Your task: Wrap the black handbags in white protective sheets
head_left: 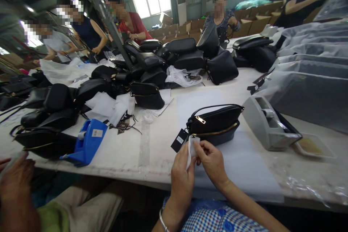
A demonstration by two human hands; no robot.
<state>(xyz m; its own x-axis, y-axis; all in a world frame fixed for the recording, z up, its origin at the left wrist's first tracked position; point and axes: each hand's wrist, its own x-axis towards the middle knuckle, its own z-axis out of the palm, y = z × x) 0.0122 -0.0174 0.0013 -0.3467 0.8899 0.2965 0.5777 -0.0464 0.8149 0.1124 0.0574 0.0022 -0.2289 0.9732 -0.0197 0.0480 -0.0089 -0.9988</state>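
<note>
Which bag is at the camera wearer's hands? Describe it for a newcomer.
On the white table, find the pale sheet beside the grey tape dispenser. The black bag sits on it, just beyond the left hand and right hand pinching a white wrap. Unlike the heaped bags behind, it stands alone, with a gold plate above its gold front zip.
</note>
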